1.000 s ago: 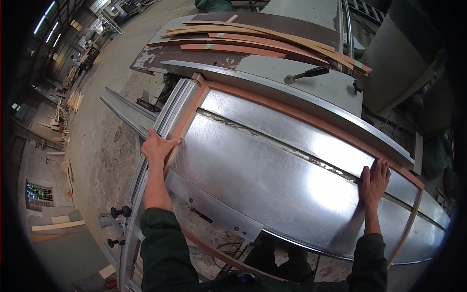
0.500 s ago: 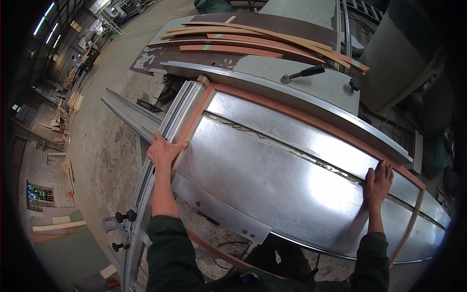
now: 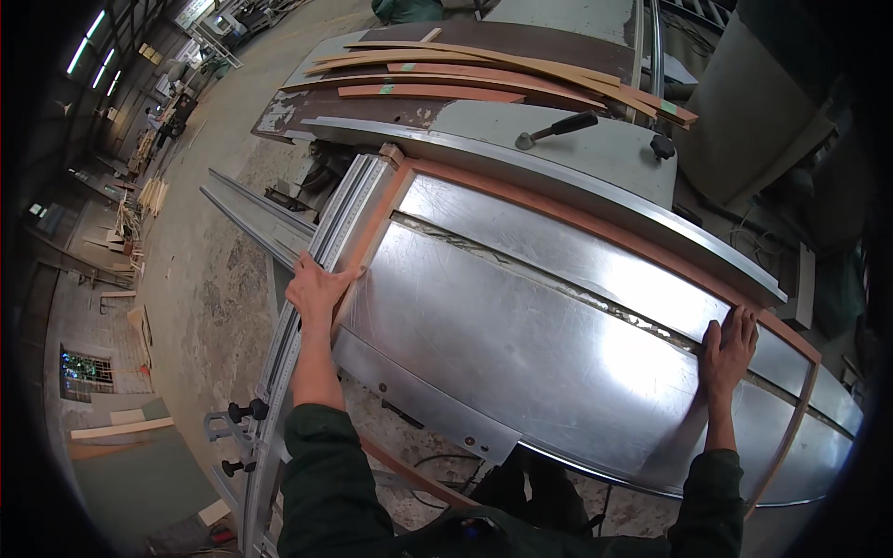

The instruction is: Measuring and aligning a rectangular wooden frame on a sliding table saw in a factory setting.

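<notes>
A large rectangular frame of reddish-brown wood (image 3: 567, 226) lies on a shiny metal machine table (image 3: 502, 335). Its far rail runs along a long metal fence (image 3: 595, 192), and its left rail sits beside a ruled aluminium bar (image 3: 348, 219). My left hand (image 3: 318, 291) is closed across that bar and the left rail, thumb on the wood and fingers over the bar's outer side. Farther right, my right hand (image 3: 728, 353) clasps the far rail, fingers over it and thumb on the near side. The frame's near side is partly hidden below the table edge and my body.
Several thin wooden strips (image 3: 465, 73) lie on a brown surface beyond the fence. A black-handled lever (image 3: 558, 130) and a black knob (image 3: 662, 147) stand behind it. Black clamp knobs (image 3: 246, 410) stick out at the bar's near end. Two rails (image 3: 256, 219) extend left.
The whole view has shifted slightly. Both hands keep their hold on the wooden frame, which stays in place against the fence.
</notes>
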Demonstrator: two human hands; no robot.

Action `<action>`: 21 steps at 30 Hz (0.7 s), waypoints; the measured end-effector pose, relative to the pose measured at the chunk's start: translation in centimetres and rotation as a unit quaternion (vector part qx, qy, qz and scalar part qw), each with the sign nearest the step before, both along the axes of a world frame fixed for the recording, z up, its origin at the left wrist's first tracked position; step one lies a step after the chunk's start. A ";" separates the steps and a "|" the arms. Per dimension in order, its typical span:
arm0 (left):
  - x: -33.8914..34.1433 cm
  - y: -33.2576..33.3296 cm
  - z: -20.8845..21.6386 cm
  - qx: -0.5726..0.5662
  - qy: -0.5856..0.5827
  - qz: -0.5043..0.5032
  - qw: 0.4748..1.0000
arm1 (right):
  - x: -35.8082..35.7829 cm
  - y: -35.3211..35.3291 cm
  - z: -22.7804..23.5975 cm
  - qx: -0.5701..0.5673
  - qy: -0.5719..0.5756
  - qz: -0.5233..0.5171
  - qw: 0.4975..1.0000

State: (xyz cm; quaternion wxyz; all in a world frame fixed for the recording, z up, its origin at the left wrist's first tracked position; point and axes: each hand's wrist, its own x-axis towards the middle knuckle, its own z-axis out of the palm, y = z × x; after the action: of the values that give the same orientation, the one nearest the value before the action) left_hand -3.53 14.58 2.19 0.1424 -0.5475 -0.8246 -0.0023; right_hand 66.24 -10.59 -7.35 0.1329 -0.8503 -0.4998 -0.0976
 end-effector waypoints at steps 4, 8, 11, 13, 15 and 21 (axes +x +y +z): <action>0.9 0.4 -0.1 -0.013 -0.032 0.028 0.999 | 0.2 -0.1 -0.3 0.008 0.001 -0.002 1.000; 1.3 0.6 0.2 -0.014 -0.020 0.038 0.999 | 0.1 -0.2 -0.4 0.012 -0.002 -0.001 1.000; 1.2 0.7 0.2 -0.020 -0.025 0.039 0.999 | 0.0 0.0 -0.6 0.008 -0.009 0.007 1.000; 1.0 0.9 0.4 -0.032 -0.029 0.050 0.998 | -0.2 0.1 -0.6 -0.011 -0.018 0.002 1.000; 0.7 1.2 0.5 -0.038 -0.032 0.057 0.997 | -0.5 0.4 -0.5 -0.007 -0.020 0.013 1.000; -0.6 2.1 0.7 -0.048 -0.027 0.058 0.997 | -1.5 0.9 -0.5 0.000 -0.011 0.014 1.000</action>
State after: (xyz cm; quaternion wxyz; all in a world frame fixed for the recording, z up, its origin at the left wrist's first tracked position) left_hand -4.10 16.68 2.93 0.0940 -0.5047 -0.8576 0.0309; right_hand 64.73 -9.64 -7.83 0.1292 -0.8419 -0.5134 -0.1050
